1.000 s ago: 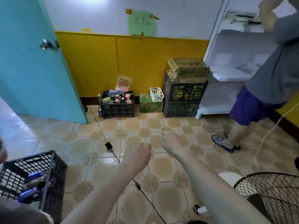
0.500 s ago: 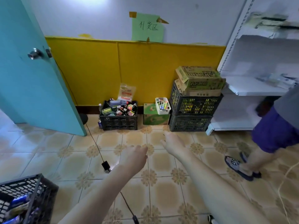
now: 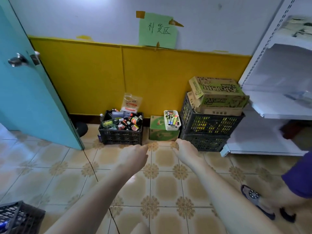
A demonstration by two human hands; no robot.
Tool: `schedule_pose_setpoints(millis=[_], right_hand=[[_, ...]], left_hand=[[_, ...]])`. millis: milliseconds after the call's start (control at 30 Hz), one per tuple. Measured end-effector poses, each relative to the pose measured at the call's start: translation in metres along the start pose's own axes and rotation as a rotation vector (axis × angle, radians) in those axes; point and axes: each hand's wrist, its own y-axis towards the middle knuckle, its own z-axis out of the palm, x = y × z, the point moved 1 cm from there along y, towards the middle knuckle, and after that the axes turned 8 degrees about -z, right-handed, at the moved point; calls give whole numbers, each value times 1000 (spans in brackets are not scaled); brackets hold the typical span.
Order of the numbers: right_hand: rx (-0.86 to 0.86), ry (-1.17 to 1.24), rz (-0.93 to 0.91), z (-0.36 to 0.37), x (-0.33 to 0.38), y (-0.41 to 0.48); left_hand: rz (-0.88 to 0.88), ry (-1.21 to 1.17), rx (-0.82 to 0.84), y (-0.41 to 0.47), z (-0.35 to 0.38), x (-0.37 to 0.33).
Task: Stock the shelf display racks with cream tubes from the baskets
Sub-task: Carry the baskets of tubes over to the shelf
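Head view of a stockroom corner. Both forearms reach forward over the tiled floor (image 3: 168, 183). The left hand (image 3: 135, 156) and right hand (image 3: 187, 152) hold nothing and hang above the tiles, apart from each other. Seen from behind, the fingers of each hand lie close together and loosely bent; how far they curl cannot be told. The cream tubes (image 3: 171, 119) stand upright in a small white basket (image 3: 172, 126), which sits on a green carton (image 3: 160, 132) against the yellow wall panel (image 3: 118, 78), just beyond the hands; the print on the tubes is too small to read. Left of the carton is a black crate (image 3: 121, 136) filled with bottles, with a clear bag (image 3: 131, 103) bearing a red label behind it. Right of the carton are two stacked black crates (image 3: 209, 129) topped by cardboard boxes (image 3: 217, 93) printed with large green characters, not legible. A green paper sign (image 3: 157, 30) taped to the wall reads "补货区" in handwriting. The white shelf rack (image 3: 276, 102) stands at the right, and a teal door (image 3: 30, 92) at the left. Another black crate (image 3: 18, 217) shows at the lower left. A second person's purple shorts (image 3: 300, 176) and sandal (image 3: 253, 196) show at the right edge.
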Motion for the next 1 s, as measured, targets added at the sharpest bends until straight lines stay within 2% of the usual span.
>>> schedule_pose_setpoints(millis=[133, 500, 1000], right_hand=[[1, 16, 12, -5, -25, 59], [-33, 103, 33, -45, -83, 267], [40, 169, 97, -44, -210, 504]], left_hand=[[39, 85, -32, 65, 0, -6], [28, 81, -42, 298, -26, -16], [-68, -8, 72, 553, 4, -69]])
